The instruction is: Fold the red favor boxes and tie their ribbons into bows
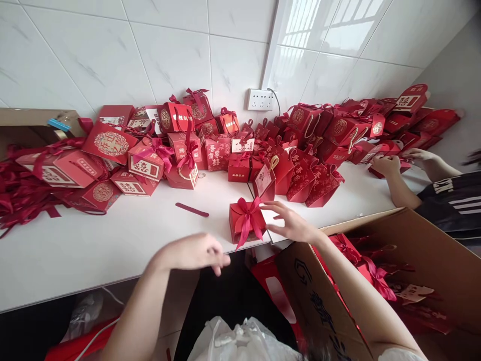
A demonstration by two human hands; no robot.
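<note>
A small red gift box with a ribbon bow [246, 220] stands near the front edge of the white table [112, 240]. My right hand [289, 220] is just to its right, fingers spread, touching or nearly touching its side. My left hand [197, 252] hovers over the table's front edge to the left of the box, fingers loosely curled, nothing seen in them. A loose strip of red ribbon [191, 209] lies on the table behind my left hand.
Many red gift boxes [188, 150] and bags are piled along the tiled wall. A heap of red ribbons [22, 195] lies at the left. An open cardboard carton [413, 281] holds more red items at lower right. Another person's hands [387, 164] work at right.
</note>
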